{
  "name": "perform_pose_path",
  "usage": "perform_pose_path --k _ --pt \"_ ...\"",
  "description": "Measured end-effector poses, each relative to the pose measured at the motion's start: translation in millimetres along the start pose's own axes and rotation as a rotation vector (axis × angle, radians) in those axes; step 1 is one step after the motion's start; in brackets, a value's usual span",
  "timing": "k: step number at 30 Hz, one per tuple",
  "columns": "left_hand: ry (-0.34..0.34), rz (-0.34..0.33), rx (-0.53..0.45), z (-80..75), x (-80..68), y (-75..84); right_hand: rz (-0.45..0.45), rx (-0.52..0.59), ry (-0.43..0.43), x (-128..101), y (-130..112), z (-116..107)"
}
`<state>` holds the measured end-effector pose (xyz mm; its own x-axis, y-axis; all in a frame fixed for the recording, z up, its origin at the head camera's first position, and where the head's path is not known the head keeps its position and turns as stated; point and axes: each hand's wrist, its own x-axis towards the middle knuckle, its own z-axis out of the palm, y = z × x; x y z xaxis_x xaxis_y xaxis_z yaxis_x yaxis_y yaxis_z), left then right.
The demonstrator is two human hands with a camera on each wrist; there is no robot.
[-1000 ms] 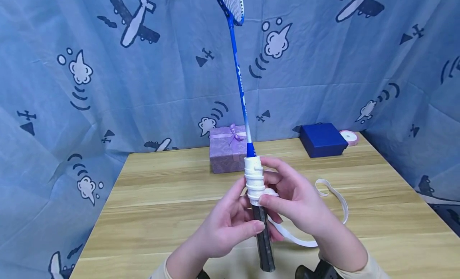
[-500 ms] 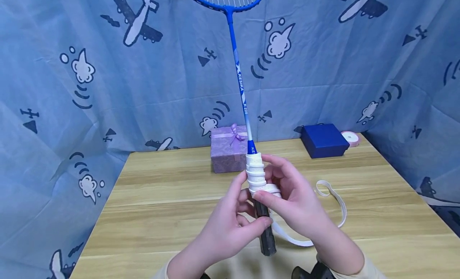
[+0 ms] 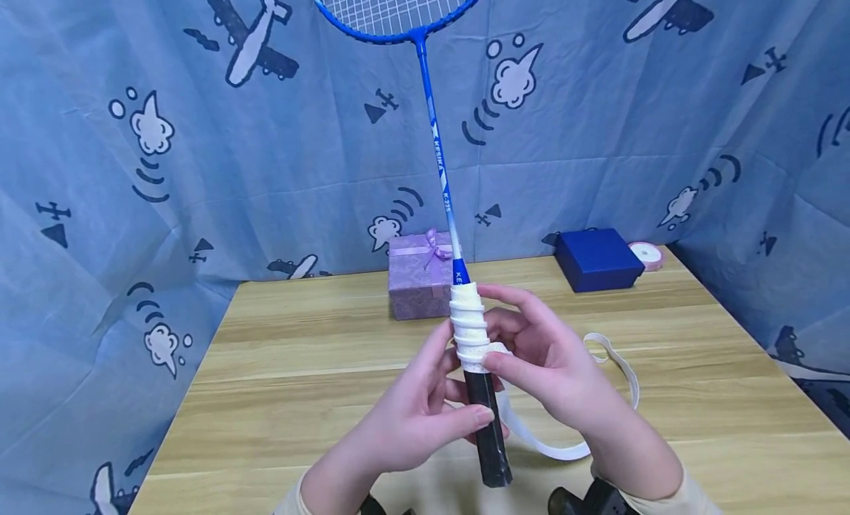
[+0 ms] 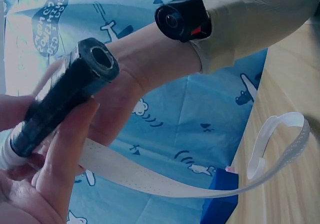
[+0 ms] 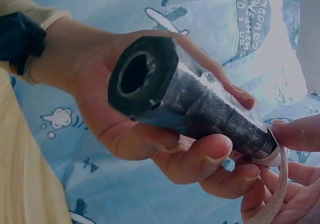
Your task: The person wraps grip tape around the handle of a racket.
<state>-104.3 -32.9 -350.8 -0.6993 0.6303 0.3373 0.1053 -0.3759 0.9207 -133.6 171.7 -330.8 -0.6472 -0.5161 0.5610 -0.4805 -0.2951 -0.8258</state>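
Note:
A blue badminton racket (image 3: 439, 157) stands nearly upright before me, its strung head cut off by the top of the head view. White grip tape (image 3: 469, 327) winds in overlapping turns around the upper handle; below it the handle (image 3: 488, 434) is black. My left hand (image 3: 412, 419) holds the black part, thumb across the front and fingers behind. My right hand (image 3: 561, 371) pinches the tape at its lowest turn. From there a loose perforated tail (image 4: 150, 176) curves away toward the table. The octagonal hollow butt (image 5: 142, 78) faces the right wrist camera.
A purple gift box (image 3: 418, 290) with a bow stands behind the racket on the wooden table (image 3: 285, 353). At the back right are a dark blue box (image 3: 598, 260) and a pink-edged ribbon roll (image 3: 647, 255). A patterned blue curtain (image 3: 299, 153) hangs behind.
The racket has turned about its shaft, its head going from nearly edge-on to face-on. Both hands stay at the handle, and the right hand keeps the tape at its lowest turn.

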Motion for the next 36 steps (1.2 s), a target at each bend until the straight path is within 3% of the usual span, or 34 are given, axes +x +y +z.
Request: perform_pose_path --k 4,6,12,18,21,26,36 --pt "-0.029 0.039 -0.013 -1.8 0.5 -2.3 0.01 -0.007 0.022 -1 -2 2" --pt "0.03 0.023 0.054 -0.8 0.2 -2.2 0.011 -0.026 0.043 -1 -3 5" --pt "0.294 -0.08 0.338 8.7 0.6 -1.9 0.011 -0.13 0.142 0 -1 10" --pt "0.36 -0.109 0.48 14.4 1.7 -1.4 0.078 -0.196 0.203 0 -2 12" --pt "0.338 -0.108 0.441 13.9 1.5 -0.5 0.041 -0.179 0.188 0 0 11" --pt "0.268 -0.106 0.269 11.0 1.9 0.3 0.016 -0.135 0.142 0 1 9" --pt "0.171 -0.007 0.084 7.8 1.7 -2.8 0.028 -0.072 0.089 1 0 8"
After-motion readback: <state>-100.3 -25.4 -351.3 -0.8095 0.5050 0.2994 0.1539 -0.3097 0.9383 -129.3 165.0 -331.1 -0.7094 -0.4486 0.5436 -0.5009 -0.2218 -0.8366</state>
